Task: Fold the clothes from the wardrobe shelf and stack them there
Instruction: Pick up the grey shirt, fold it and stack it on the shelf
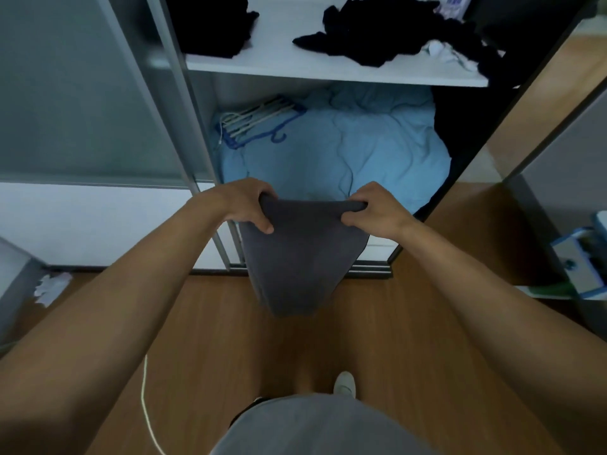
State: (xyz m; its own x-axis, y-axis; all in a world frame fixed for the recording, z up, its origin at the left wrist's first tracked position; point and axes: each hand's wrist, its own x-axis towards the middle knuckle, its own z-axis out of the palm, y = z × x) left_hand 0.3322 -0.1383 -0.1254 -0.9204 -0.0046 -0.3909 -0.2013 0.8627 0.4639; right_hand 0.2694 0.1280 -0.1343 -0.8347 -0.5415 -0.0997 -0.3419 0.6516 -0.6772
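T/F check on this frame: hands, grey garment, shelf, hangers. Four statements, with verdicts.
1. The left hand and the right hand both grip the grey garment at its top edge. True.
2. Black clothes lie on the white shelf. True.
3. The grey garment lies folded on the shelf. False: it hangs in the air between the hands, in front of the wardrobe.
4. The hangers hang from a rail. False: they lie on the blue bedding below the shelf.
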